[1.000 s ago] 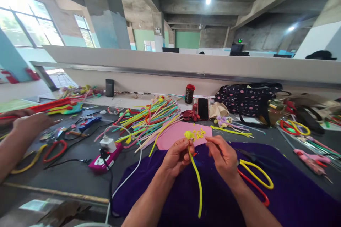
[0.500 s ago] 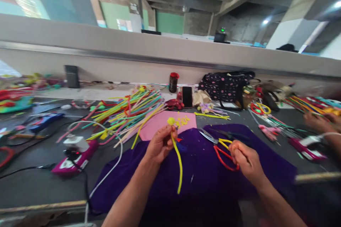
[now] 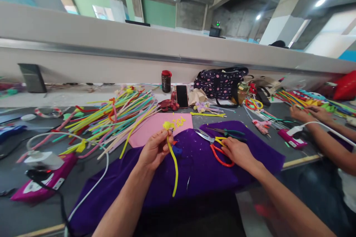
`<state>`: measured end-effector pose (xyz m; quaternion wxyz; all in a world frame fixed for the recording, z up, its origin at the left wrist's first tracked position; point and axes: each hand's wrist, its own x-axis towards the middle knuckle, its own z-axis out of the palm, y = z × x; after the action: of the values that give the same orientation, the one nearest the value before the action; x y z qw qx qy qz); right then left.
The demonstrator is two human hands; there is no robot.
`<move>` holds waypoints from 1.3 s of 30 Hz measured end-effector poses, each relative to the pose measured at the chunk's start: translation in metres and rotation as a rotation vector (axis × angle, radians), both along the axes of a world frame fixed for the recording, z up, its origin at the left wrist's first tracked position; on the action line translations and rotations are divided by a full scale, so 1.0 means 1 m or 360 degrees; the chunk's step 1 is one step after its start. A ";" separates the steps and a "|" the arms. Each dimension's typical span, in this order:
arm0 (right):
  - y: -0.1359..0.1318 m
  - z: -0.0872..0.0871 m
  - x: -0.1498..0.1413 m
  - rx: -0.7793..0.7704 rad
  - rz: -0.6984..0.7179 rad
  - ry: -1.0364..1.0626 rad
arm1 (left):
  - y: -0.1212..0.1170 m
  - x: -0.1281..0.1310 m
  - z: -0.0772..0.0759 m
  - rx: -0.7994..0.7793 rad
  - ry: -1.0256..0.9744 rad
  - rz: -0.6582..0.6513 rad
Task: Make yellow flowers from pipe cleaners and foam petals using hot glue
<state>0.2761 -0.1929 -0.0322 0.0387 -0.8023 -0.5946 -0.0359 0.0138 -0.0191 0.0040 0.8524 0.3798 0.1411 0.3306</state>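
Note:
My left hand pinches a yellow pipe cleaner just below a small yellow fuzzy bloom; the long end hangs down over the purple cloth. My right hand has its fingers closed on the yellow handle loop of the scissors, whose other loop is red. The scissors are low over the cloth, blades pointing left and partly spread. Dark-handled pliers lie just behind them. Yellow snippets are scattered on a pink sheet beyond my left hand.
A heap of coloured pipe cleaners lies at left, near a magenta power strip with a white cable. Further back are a bottle, a phone and a patterned bag. A glue gun and another person's hands are at right.
The view has turned right, so things sit further left and more of the other person's arms shows. The scissors appear lower on the cloth, still in my right hand; my left hand keeps its pinch.

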 end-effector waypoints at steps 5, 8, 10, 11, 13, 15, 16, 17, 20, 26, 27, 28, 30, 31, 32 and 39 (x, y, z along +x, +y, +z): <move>0.014 -0.003 0.001 -0.0046 -0.0041 -0.0036 | -0.002 0.000 0.002 0.0015 0.0013 0.0022; 0.019 -0.002 0.003 -0.0032 -0.0082 -0.0020 | -0.003 0.000 0.003 0.0014 0.0020 0.0020; 0.021 0.001 0.005 0.0006 -0.0118 0.0010 | -0.003 0.000 0.003 0.0010 0.0021 0.0004; 0.021 0.003 0.006 0.0029 -0.0136 0.0029 | -0.003 0.000 0.003 0.0004 0.0020 -0.0003; 0.021 0.008 0.009 0.0078 -0.0160 0.0071 | -0.003 0.000 0.003 -0.0009 0.0022 -0.0008; 0.021 0.011 0.013 0.0128 -0.0172 0.0093 | -0.004 -0.001 0.003 -0.0017 0.0027 0.0005; 0.020 0.011 0.015 0.0166 -0.0178 0.0108 | -0.004 -0.001 0.003 -0.0017 0.0033 0.0015; 0.020 0.012 0.017 0.0218 -0.0186 0.0146 | -0.005 -0.001 0.003 -0.0016 0.0037 0.0027; 0.020 0.011 0.021 0.0509 -0.0245 0.0593 | -0.005 -0.001 0.000 -0.0032 0.0034 0.0026; 0.024 0.022 -0.012 0.0725 0.0230 0.1812 | -0.004 -0.001 -0.002 -0.0033 0.0009 0.0172; 0.025 0.025 -0.023 0.0716 0.0311 0.1931 | -0.004 -0.001 -0.001 -0.0039 0.0023 0.0194; 0.027 0.028 -0.033 0.0687 0.0385 0.2041 | -0.005 -0.001 -0.001 -0.0046 0.0038 0.0215; 0.035 0.034 -0.053 0.0622 0.0469 0.2193 | -0.005 -0.001 0.000 -0.0054 0.0067 0.0246; 0.041 0.035 -0.061 0.0635 0.0484 0.2238 | -0.005 -0.001 0.000 -0.0051 0.0076 0.0258; 0.048 0.036 -0.067 0.0670 0.0490 0.2276 | -0.005 -0.001 0.001 -0.0045 0.0082 0.0273; 0.099 0.030 -0.091 0.0796 0.0823 0.2061 | -0.005 -0.002 0.001 -0.0030 0.0128 0.0371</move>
<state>0.1853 -0.0943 -0.0020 0.5705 -0.4645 -0.5967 0.3206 0.0116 -0.0241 0.0051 0.8054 0.3658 0.2213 0.4106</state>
